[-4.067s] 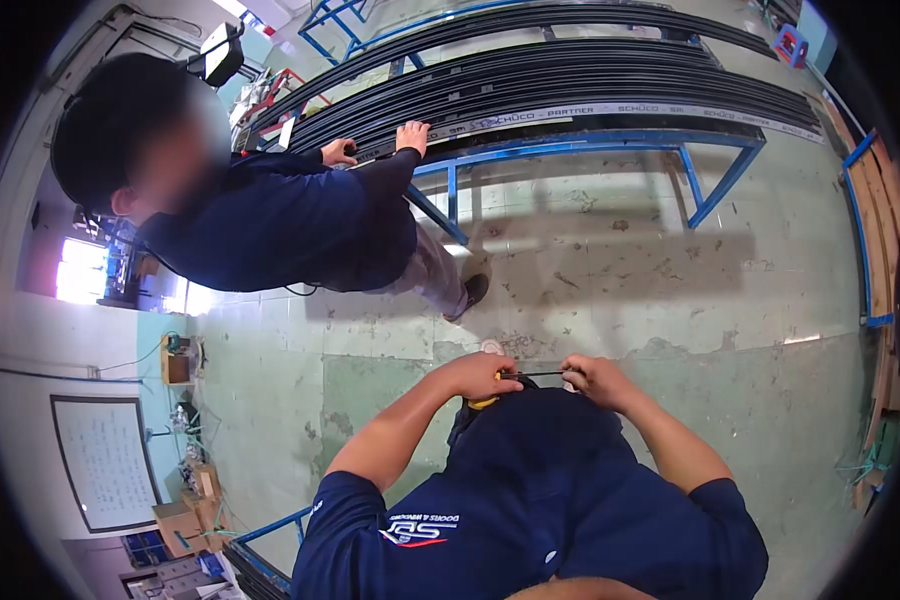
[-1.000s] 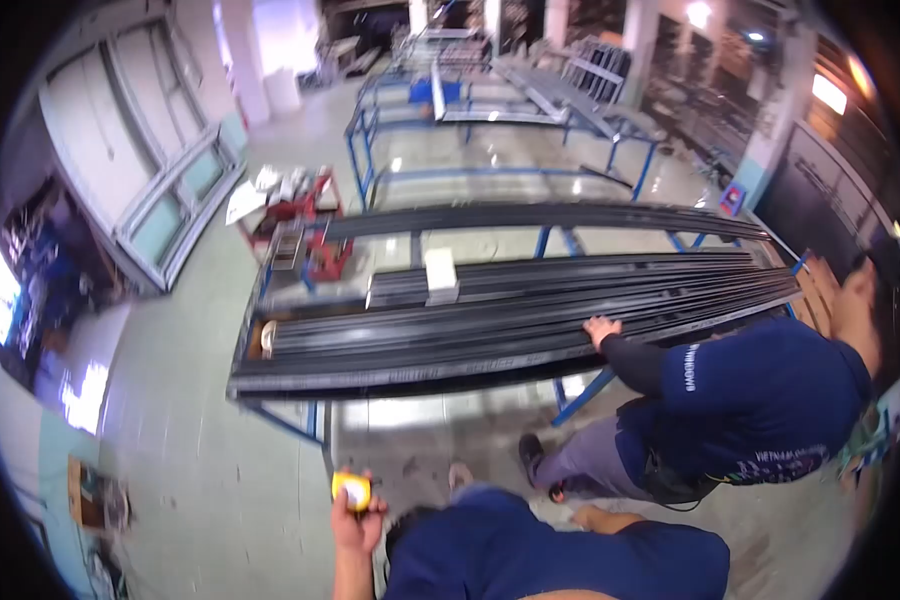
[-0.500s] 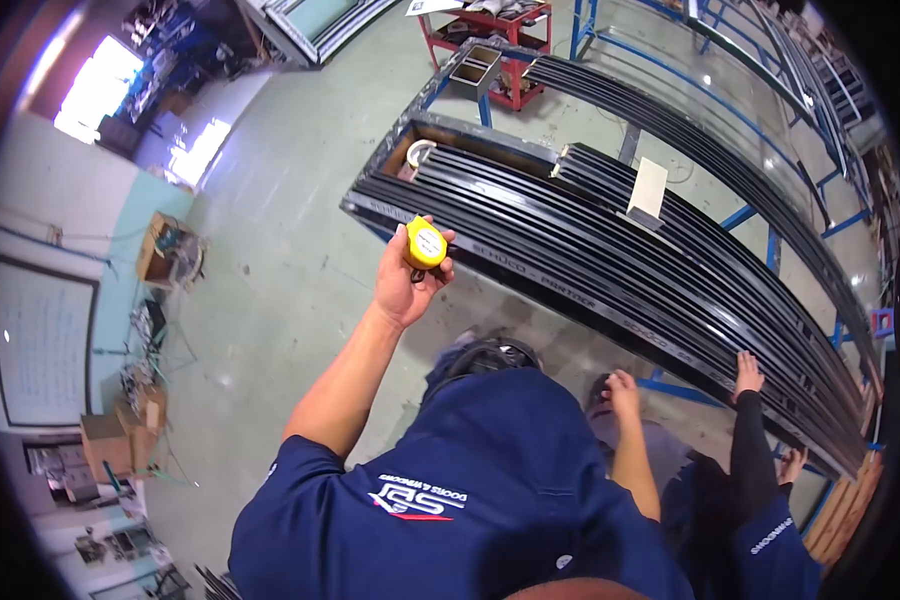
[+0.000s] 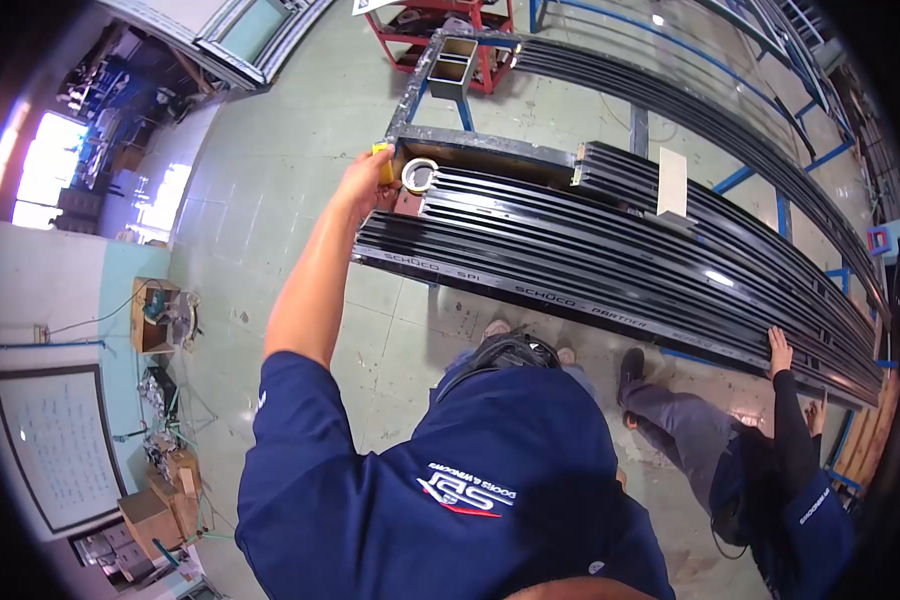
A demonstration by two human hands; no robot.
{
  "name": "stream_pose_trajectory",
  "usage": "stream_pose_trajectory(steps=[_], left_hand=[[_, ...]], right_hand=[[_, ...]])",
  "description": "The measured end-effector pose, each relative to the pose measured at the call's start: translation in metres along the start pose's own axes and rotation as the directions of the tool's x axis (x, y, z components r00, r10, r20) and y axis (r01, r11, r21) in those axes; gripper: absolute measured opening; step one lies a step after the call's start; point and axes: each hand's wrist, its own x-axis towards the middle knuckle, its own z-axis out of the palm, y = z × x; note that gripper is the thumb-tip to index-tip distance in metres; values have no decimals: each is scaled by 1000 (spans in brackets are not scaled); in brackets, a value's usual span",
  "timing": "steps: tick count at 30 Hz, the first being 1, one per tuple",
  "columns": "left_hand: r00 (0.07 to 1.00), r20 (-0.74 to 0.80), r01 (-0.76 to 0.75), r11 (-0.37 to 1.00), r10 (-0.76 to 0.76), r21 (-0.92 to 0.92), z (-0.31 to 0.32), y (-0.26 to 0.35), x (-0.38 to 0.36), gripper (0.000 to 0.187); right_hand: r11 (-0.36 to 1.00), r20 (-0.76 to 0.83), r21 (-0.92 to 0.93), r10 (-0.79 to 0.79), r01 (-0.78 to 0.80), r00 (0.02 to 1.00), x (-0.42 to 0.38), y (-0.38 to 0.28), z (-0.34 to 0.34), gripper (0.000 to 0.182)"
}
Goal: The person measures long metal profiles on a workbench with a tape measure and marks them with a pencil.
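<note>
My left hand (image 4: 358, 187) reaches out to the end of the rack, its fingers wrapped round a yellow tape measure (image 4: 384, 163). The hand covers most of the tape measure. It is beside the corner of the rack's metal frame (image 4: 470, 143), close to a pale roll of tape (image 4: 419, 175). Long black profiles (image 4: 590, 230) lie side by side on the rack, and the front one has a printed label strip. My right hand is out of sight behind my body.
A co-worker's hand (image 4: 780, 352) rests on the profiles at the right. A pale block (image 4: 673, 185) sits on top of them. A red cart (image 4: 440, 30) stands beyond the rack. Boxes (image 4: 155, 515) and a whiteboard (image 4: 55, 440) are at the left.
My left hand has moved forward and left with the tape measure, from the front of the profiles to the frame's corner. My right hand has dropped out of view.
</note>
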Motion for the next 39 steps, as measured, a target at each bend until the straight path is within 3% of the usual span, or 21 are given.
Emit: stream_pose_trajectory(steps=[1, 2, 3, 4, 6, 10, 14, 17, 20, 23, 25, 28, 29, 30, 32, 33, 34, 35, 36, 38, 39], left_hand=[[996, 42, 79, 992, -83, 99, -5, -9, 27, 49], [996, 23, 77, 973, -84, 218, -8, -24, 57, 45], [995, 36, 84, 970, -94, 227, -9, -34, 76, 45], [988, 43, 129, 939, -151, 317, -7, -42, 93, 42], [969, 43, 194, 854, -244, 482, -4, -59, 127, 40], [947, -14, 285, 824, -320, 490, 3, -87, 153, 39], [893, -88, 405, 701, -442, 587, 0, -109, 174, 40], [924, -105, 347, 689, -369, 636, -5, -128, 178, 26], [925, -99, 348, 709, -368, 613, -12, -131, 182, 23], [939, -127, 324, 702, -319, 634, -14, -119, 173, 24], [898, -130, 333, 455, -421, 826, -21, -108, 180, 27], [920, -57, 213, 373, -388, 903, -21, -93, 180, 33], [992, 59, -26, 271, -115, 962, -21, -89, 176, 37], [966, 212, -229, 105, 150, 968, -20, -85, 173, 41], [939, 297, -328, 190, 175, 925, 18, -25, 108, 47], [917, 353, -377, 116, 186, 919, 37, -1, 90, 48], [820, 455, -511, 84, 347, 856, 49, 6, 88, 47], [788, 532, -588, 120, 310, 800, 74, 40, 58, 46], [627, 635, -721, 27, 452, 692, 98, 57, 39, 46], [356, 780, -901, -34, 515, 433, 162, 96, -2, 46], [159, 824, -950, -144, 543, 277, 195, 111, -28, 44]], right_hand=[[999, -29, -37, 1, -2, 1000, -6, 8, 13, 27], [982, -77, 186, 40, -25, 996, -33, -7, 27, 28], [964, -42, 166, -204, 209, 978, -20, 6, 35, 25], [875, -184, 424, -169, 234, 968, -16, 11, 55, 30], [895, -153, 380, -188, 233, 970, -73, -41, 57, 37], [918, -194, 351, -123, 186, 973, -132, -106, 66, 42], [843, -240, 505, -67, 184, 968, -139, -92, 68, 42], [841, -217, 534, 34, 90, 976, -145, -67, 75, 42], [891, -232, 437, -19, 122, 972, -114, 3, 81, 39], [934, -240, 335, -41, 122, 970, -104, 20, 85, 38], [941, -227, 327, -16, 91, 974, -118, 15, 81, 37], [921, -198, 390, 112, -26, 974, -155, -71, 77, 35], [915, -197, 403, 74, 12, 978, -152, -79, 77, 34], [908, -194, 416, 31, 53, 981, -150, -86, 77, 34], [899, -218, 429, 3, 93, 976, -144, -101, 78, 34], [894, -230, 427, -41, 138, 972, -136, -115, 79, 34], [913, -224, 384, -54, 139, 973, -131, -127, 78, 34], [933, -215, 331, -72, 142, 974, -129, -137, 76, 35], [945, -193, 298, -75, 132, 978, -131, -151, 73, 36], [961, -169, 230, -114, 152, 979, -117, -162, 68, 39], [965, -152, 204, -134, 163, 979, -110, -166, 65, 39]])
